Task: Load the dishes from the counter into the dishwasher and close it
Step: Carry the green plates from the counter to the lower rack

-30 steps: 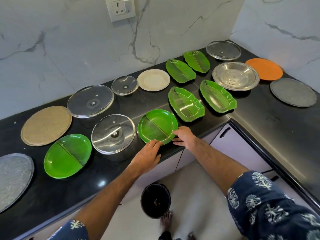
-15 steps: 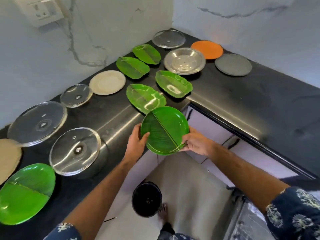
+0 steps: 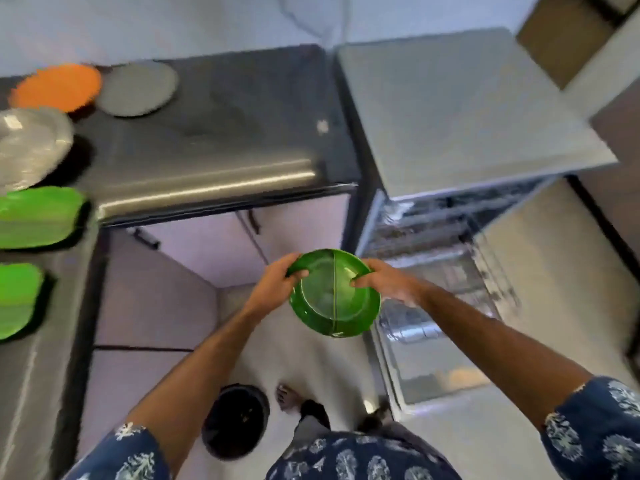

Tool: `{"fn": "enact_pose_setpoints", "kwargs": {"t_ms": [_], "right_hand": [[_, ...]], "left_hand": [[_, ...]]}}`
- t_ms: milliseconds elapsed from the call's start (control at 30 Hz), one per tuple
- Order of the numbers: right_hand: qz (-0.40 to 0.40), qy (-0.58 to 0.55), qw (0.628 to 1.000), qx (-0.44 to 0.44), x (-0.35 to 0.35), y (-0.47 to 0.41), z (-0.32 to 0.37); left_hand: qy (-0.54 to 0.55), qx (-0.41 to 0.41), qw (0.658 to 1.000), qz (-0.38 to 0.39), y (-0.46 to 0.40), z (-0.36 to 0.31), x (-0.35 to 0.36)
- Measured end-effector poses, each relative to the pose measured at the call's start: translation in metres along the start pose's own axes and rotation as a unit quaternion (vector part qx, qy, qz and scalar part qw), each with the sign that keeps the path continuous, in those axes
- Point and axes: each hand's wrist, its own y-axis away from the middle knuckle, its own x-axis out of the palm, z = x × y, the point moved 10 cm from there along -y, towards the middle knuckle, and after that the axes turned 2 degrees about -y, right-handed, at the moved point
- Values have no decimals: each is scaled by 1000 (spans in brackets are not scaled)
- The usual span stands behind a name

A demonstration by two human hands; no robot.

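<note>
A round green plate [image 3: 334,299] with a centre ridge is held in the air over the floor, tilted toward me. My left hand [image 3: 277,284] grips its left rim and my right hand [image 3: 384,284] grips its right rim, thumbs on the plate's face. Just to the right stands the open dishwasher [image 3: 446,271], its wire racks showing and its door [image 3: 426,368] folded down. The view is blurred by motion.
The black counter [image 3: 214,133] at the left carries an orange plate [image 3: 57,86], a grey plate [image 3: 136,88], a steel plate [image 3: 29,145] and green leaf-shaped plates [image 3: 38,216]. A round black bin [image 3: 235,419] stands on the floor by my feet. Lilac cabinet doors [image 3: 207,247] lie under the counter.
Both hands have lifted the green plate off the counter and carried it right. My view has swung from the counter to the open dishwasher.
</note>
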Motion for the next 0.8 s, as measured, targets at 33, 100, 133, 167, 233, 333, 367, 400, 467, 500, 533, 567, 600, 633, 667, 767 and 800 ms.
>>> {"fn": "enact_pose_setpoints", "kwargs": {"t_ms": [33,100,133,167,233,333,367,400,467,500,533,567,600,633,667,767,800], "right_hand": [[-27,-12,999,19,-25,12,-31],[-69,-27,996,49,-65,32,-88],[-90,-22,994,58,-84,42,-115],[-111,-15,991,67,-101,52,-142],[-150,-8,985,80,-126,68,-187],[-207,-19,972,112,-162,78,-252],[-221,-19,967,124,-169,77,-270],[-231,-17,963,136,-175,73,-286],[-254,-21,955,154,-186,59,-315],[-267,-23,950,159,-190,48,-327],[-278,-21,947,161,-194,35,-337],[-288,-11,944,161,-197,23,-343],[-299,0,941,161,-200,7,-351],[-311,15,937,160,-204,-8,-358],[-322,32,933,158,-206,-25,-364],[-345,88,924,142,-206,-69,-376],[-346,102,922,139,-203,-83,-381]], "left_hand": [[-28,10,999,44,-14,-14,36],[-68,13,990,124,-33,-35,103],[-78,10,985,152,-42,-43,135],[-81,4,982,172,-50,-46,164],[-94,-11,976,197,-60,-45,212],[-116,-51,964,234,-70,-23,277],[-125,-63,961,238,-73,-14,293],[-130,-72,960,238,-75,-4,306],[-138,-90,957,241,-84,21,333],[-145,-97,954,244,-90,34,346],[-151,-107,952,246,-97,49,357],[-154,-118,950,245,-103,62,365],[-156,-131,948,245,-112,78,375],[-157,-143,946,245,-121,94,386],[-159,-152,944,246,-131,110,395],[-165,-171,940,245,-157,153,419],[-162,-182,939,244,-166,167,427]]}}
